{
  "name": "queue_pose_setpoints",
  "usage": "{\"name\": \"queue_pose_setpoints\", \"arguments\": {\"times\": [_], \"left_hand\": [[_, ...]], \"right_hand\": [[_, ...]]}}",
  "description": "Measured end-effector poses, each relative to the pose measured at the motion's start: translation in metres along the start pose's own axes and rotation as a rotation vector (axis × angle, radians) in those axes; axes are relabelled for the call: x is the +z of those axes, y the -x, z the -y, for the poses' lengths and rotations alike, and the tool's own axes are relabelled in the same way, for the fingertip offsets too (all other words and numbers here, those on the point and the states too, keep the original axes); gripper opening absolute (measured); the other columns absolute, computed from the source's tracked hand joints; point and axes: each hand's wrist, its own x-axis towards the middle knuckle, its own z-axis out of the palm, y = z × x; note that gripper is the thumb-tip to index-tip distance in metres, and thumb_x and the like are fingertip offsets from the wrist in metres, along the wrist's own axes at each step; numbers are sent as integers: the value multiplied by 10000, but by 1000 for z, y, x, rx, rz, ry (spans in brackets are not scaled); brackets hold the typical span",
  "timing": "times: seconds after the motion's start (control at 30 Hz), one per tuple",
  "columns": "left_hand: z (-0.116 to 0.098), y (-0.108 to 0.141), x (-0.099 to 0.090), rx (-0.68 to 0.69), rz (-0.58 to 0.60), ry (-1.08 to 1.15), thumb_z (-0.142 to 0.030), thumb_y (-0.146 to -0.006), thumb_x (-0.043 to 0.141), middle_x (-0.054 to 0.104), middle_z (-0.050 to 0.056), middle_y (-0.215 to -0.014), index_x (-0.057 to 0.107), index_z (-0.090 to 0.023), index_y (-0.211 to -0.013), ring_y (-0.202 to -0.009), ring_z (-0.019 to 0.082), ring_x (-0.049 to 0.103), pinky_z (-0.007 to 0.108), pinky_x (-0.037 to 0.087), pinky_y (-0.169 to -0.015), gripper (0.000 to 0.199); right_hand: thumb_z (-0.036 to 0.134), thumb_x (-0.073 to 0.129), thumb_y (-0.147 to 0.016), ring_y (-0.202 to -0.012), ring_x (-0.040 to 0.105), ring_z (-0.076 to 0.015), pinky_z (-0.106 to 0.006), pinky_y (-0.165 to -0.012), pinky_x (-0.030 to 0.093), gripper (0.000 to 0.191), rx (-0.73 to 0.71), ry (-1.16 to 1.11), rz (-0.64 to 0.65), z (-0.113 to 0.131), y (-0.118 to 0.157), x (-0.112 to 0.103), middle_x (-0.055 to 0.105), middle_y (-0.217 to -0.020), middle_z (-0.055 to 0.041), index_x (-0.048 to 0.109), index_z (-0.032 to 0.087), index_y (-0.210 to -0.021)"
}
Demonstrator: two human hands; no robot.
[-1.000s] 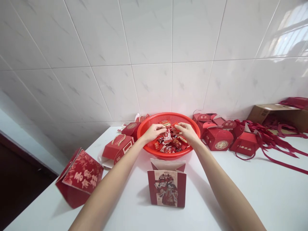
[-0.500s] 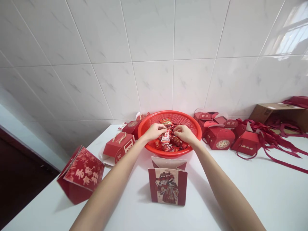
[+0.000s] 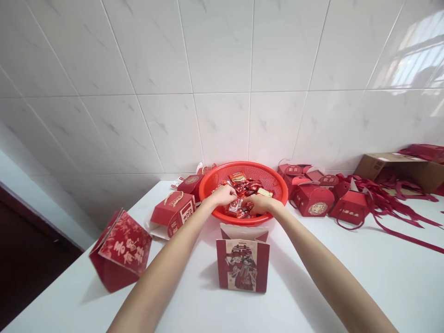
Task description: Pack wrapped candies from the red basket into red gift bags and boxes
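Both hands are inside a round red plastic basket (image 3: 222,172) that holds a heap of red-wrapped candies (image 3: 250,187). My left hand (image 3: 224,195) is over the left part of the heap, its fingers pinched together; whatever they hold is hidden. Lower and to the right, my right hand (image 3: 260,203) reaches among the candies with bent fingers, the tips partly covered. Between the hands lies a red-and-white wrapped candy (image 3: 234,205). In front of the basket, between my forearms, a red paper box (image 3: 243,266) with a printed couple stands upright, its top open.
At left are a tilted red box (image 3: 121,249) and a red handled box (image 3: 173,210). Several small red boxes (image 3: 314,201) stand right of the basket, beside dark red ribbons (image 3: 388,208) and a cardboard carton (image 3: 376,164). A tiled wall (image 3: 222,125) rises behind the white table (image 3: 194,296).
My right hand has moved down and left, deeper into the candies, uncovering a gold-coloured wrapper at the right. My left hand has dropped slightly. The view has shifted a little.
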Motion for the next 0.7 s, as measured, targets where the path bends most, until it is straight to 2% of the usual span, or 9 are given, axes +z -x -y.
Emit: {"name": "queue_pose_setpoints", "arguments": {"times": [0.13,0.3,0.4,0.5,0.6,0.7], "left_hand": [[-5,4,0,1,-10,-10,-131,-706,540,682,4,-650,703,-165,-654,-648,152,605,226,387,-568,174],[-9,9,-1,-3,-23,3,-164,-724,558,598,-4,-521,596,-173,-516,-559,157,580,238,381,-530,211],[-14,11,-3,60,-35,51,-137,-726,560,688,10,-654,671,-168,-645,-667,174,645,231,449,-602,140],[-19,13,-4,144,-66,113,-105,-746,531,752,35,-886,718,-158,-881,-836,185,684,238,508,-733,237],[-20,12,-5,169,-99,147,-125,-803,499,754,63,-1008,704,-150,-1023,-953,196,689,262,527,-830,301],[-14,8,-4,105,-98,115,-126,-822,499,754,77,-1039,706,-157,-1052,-983,202,693,265,527,-852,311]], "right_hand": [[-11,603,-500,-691,599,-189,-254,-626,413,436,37,-228,-96,3,3,-3,626,-642,18,742,226,-839],[141,518,-615,-580,531,-136,-248,-571,455,388,-4,-642,-210,12,12,-12,540,-611,43,644,202,-977],[206,516,-624,-560,512,-120,-270,-571,518,289,-51,-881,-201,17,20,-20,524,-641,45,601,207,-901],[230,598,-607,-602,544,-129,-313,-597,568,179,-79,-1046,-165,20,26,-25,543,-683,28,559,201,-779],[274,704,-642,-639,572,-135,-327,-622,583,207,-94,-1150,-144,22,30,-26,568,-701,19,537,195,-735],[284,782,-647,-636,580,-121,-308,-647,582,258,-106,-1207,-155,23,31,-24,580,-684,28,556,183,-723]]}}
